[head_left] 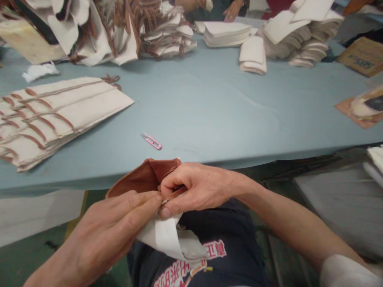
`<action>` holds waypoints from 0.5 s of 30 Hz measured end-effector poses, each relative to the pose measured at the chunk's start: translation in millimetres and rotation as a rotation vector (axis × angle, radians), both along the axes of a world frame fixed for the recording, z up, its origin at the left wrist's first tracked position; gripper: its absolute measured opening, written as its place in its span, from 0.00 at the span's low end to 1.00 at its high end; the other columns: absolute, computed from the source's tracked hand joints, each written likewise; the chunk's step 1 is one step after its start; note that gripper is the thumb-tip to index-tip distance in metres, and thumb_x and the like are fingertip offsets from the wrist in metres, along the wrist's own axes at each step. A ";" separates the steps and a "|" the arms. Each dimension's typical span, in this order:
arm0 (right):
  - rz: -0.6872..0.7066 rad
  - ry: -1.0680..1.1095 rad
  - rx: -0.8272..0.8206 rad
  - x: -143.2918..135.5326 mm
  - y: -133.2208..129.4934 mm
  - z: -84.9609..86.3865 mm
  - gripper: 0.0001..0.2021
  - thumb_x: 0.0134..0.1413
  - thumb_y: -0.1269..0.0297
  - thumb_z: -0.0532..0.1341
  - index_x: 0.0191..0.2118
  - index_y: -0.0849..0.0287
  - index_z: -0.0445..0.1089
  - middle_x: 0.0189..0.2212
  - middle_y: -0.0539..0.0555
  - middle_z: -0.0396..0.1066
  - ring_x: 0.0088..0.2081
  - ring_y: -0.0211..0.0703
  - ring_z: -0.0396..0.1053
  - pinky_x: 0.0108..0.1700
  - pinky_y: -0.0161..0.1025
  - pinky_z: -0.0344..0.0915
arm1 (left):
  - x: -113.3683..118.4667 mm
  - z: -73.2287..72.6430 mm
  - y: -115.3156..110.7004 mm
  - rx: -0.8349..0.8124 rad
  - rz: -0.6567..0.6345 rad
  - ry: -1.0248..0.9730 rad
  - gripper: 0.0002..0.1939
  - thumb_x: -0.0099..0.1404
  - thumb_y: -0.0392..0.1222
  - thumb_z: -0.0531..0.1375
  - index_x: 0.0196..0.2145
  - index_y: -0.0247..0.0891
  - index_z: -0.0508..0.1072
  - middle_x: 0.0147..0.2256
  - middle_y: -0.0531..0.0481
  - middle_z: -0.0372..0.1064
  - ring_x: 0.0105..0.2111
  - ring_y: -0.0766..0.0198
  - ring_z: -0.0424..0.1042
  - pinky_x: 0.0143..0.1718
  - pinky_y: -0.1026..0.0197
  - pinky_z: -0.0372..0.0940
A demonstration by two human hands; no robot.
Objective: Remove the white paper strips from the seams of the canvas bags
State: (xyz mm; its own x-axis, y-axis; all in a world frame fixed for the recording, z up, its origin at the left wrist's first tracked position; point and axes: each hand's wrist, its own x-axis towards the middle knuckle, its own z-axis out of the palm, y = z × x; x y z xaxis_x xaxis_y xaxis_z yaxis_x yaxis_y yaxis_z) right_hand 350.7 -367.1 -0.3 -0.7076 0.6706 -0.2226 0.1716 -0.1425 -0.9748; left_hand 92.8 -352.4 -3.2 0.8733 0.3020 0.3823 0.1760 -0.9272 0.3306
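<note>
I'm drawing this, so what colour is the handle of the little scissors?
The handle is pink, seen best in the head view.

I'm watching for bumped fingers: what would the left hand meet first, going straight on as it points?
Most likely the right hand, just beyond the left hand's fingertips, though depth there is unclear.

Middle of desk (203,99): passable, up to the far white stacks (227,35)
Pink scissors (153,142): lying flat, low, passable above
Left: blocked by layered cloth pieces (92,97)
Far left: walled off by a tall heap (101,34)
</note>
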 end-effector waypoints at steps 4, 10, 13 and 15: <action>-0.038 0.119 -0.106 3.1 -3.2 -5.9 0.25 0.54 0.47 0.76 0.27 0.59 0.65 0.23 0.40 0.56 0.25 0.30 0.52 0.26 0.33 0.47 | -6.0 -6.0 6.5 0.150 -0.039 0.063 0.28 0.81 0.29 0.44 0.73 0.39 0.63 0.49 0.45 0.86 0.41 0.60 0.86 0.43 0.65 0.80; -0.107 0.303 -0.184 3.3 -5.2 -15.3 0.34 0.57 0.28 0.66 0.29 0.61 0.68 0.24 0.44 0.59 0.27 0.32 0.55 0.29 0.33 0.53 | -8.4 -25.3 4.6 0.323 0.034 0.011 0.22 0.79 0.26 0.49 0.63 0.34 0.73 0.51 0.41 0.85 0.47 0.57 0.86 0.48 0.62 0.79; -0.147 0.354 -0.253 0.5 -7.0 -19.6 0.35 0.57 0.27 0.65 0.32 0.61 0.69 0.27 0.45 0.64 0.28 0.32 0.59 0.30 0.33 0.57 | -0.3 -31.0 4.2 0.352 0.052 -0.037 0.16 0.78 0.27 0.54 0.59 0.30 0.74 0.50 0.36 0.85 0.46 0.54 0.86 0.47 0.59 0.79; -0.170 0.388 -0.291 -0.3 -8.8 -20.2 0.30 0.57 0.34 0.71 0.32 0.61 0.68 0.27 0.45 0.64 0.28 0.32 0.59 0.30 0.32 0.56 | 6.8 -31.8 3.9 0.324 0.067 -0.099 0.15 0.77 0.27 0.58 0.58 0.29 0.74 0.48 0.35 0.85 0.45 0.54 0.86 0.46 0.58 0.79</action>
State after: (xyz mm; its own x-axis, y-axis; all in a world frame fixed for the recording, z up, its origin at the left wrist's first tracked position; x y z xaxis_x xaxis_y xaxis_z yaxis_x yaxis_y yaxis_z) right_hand 350.5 -375.9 -20.5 -0.6612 0.7330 -0.1599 -0.2442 -0.4118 -0.8779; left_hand 99.6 -348.5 -34.9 0.8093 0.2060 0.5500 0.2213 -0.9744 0.0392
